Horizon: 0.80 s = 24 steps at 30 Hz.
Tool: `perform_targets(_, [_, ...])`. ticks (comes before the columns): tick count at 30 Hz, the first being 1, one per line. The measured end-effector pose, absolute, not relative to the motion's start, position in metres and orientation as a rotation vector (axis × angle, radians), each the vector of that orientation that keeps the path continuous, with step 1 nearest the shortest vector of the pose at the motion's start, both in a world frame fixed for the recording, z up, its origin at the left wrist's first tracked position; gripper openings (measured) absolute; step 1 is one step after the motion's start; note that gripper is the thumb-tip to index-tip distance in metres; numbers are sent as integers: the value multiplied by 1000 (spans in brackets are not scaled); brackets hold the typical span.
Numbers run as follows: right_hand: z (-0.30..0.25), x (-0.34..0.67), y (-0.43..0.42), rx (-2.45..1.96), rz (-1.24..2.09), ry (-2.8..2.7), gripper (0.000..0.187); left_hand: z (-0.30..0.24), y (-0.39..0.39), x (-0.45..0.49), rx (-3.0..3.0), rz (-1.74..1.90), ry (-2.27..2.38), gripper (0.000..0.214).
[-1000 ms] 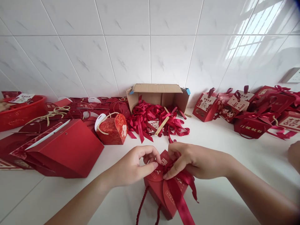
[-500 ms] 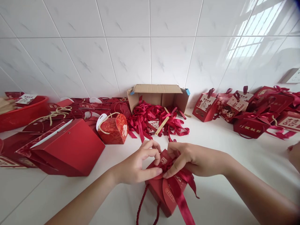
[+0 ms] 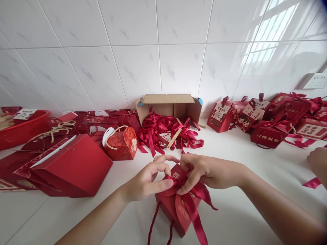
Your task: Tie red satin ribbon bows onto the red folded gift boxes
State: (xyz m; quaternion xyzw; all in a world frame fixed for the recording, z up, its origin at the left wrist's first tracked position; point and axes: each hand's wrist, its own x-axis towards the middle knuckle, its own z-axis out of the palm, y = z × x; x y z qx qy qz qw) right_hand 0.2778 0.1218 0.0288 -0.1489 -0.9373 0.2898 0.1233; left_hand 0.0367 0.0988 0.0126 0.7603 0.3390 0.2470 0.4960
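Note:
A red gift box [image 3: 170,211] with gold print and a dark red cord handle [image 3: 153,222] stands on the white counter in front of me. Dark red satin ribbon [image 3: 193,211] lies across its top, gathered at the middle, with loose tails hanging down the near side. My left hand [image 3: 152,181] pinches a loop of the ribbon between thumb and bent fingers. On the other side, my right hand [image 3: 201,173] grips the ribbon close to the knot, thumb and index finger pressed together. The knot itself is partly hidden by my fingers.
Behind the box, a cardboard carton [image 3: 167,98] spills ribbons [image 3: 155,131]. To the left are a large red box [image 3: 76,166], a small heart-patterned box [image 3: 121,146] and a red basin [image 3: 25,131]. Finished-looking boxes [image 3: 268,134] crowd the right. Another person's hand [image 3: 318,163] shows at the right edge.
My left fingers have drawn the ribbon loop slightly left and up. My right hand keeps its pinch. The view has shifted a little, and the other person's hand shows more, with ribbon near it.

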Motion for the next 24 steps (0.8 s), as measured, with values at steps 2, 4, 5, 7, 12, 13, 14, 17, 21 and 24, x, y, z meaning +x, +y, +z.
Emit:
perform_targets(2, [30, 278, 122, -436, 826, -2741, 43, 11, 98, 39, 1807, 632, 819, 20])
perform_targets(4, [31, 277, 121, -437, 818, -2742, 44, 9, 96, 42, 1773, 677, 809, 19])
perform_targets(5, [31, 277, 121, -437, 818, -2743, 44, 9, 94, 43, 1760, 693, 795, 19])
perform_targets(7, [32, 276, 120, -426, 821, -2739, 45, 10, 91, 46, 1757, 712, 764, 16])
perform_targets(12, [33, 277, 118, -412, 801, -2747, 48, 12, 92, 47, 1855, 811, 852, 15])
perform_targets(13, [33, 277, 118, -424, 792, -2753, 48, 11, 93, 47, 1920, 841, 925, 18])
perform_targets(14, [32, 277, 118, -438, 787, -2759, 47, 10, 94, 47, 2005, 868, 1008, 21])
perform_targets(17, [31, 276, 119, -460, 778, -2772, 43, 9, 96, 47, 2237, 902, 1167, 24])
perform_targets(21, [30, 275, 120, -440, 759, -2763, 41, 11, 91, 51, 2176, 843, 1109, 23])
perform_targets(24, [31, 275, 120, -434, 763, -2752, 41, 13, 85, 59, 2036, 816, 1083, 25])
